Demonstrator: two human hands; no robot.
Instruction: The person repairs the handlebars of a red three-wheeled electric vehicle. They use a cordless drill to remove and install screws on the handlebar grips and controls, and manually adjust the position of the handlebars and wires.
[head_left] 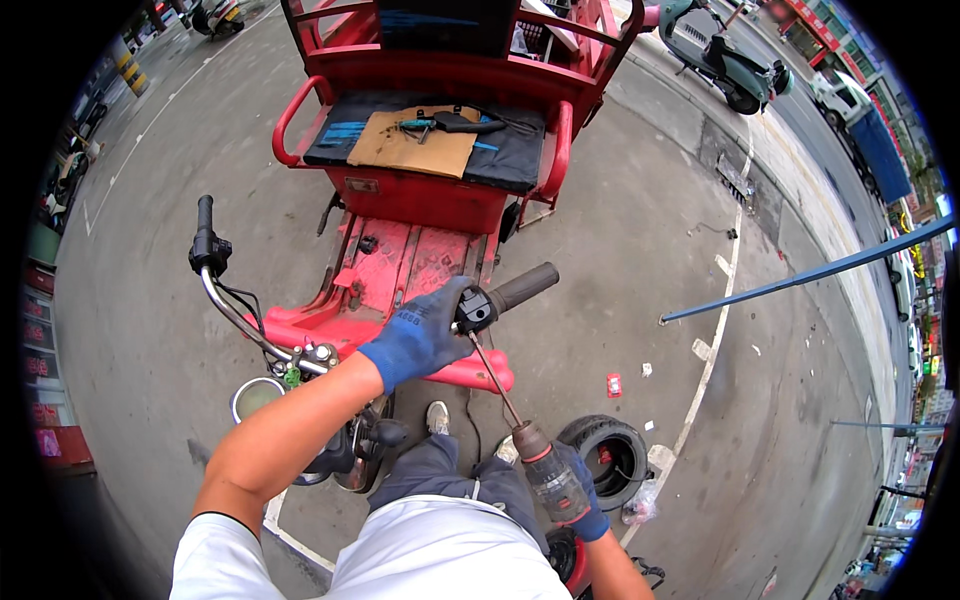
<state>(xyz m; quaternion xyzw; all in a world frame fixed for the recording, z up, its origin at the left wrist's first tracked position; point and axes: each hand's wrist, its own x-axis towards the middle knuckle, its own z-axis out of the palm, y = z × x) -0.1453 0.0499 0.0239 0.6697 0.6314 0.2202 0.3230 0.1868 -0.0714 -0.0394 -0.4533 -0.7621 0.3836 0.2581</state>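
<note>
My left hand [420, 330], in a blue glove, is closed around the black switch housing [478, 312] at the inner end of the right handlebar grip [527, 286]. My gloved right hand [583, 500] grips a grey and red power drill [548, 478] at lower right. Its long bit [497, 377] reaches up to the underside of the housing by my left fingers; whether it sits in a screw is too small to tell. The left handlebar grip [205, 222] and chrome bar belong to a red cargo tricycle [420, 200], whose pink footboard [420, 260] lies beyond my hands.
Cardboard [400, 145] with tools lies on the black seat. A tire [638, 460] lies on the pavement by my right leg. A blue pole [800, 270] slants in from the right. A scooter [725, 70] and a truck [860, 130] stand at upper right.
</note>
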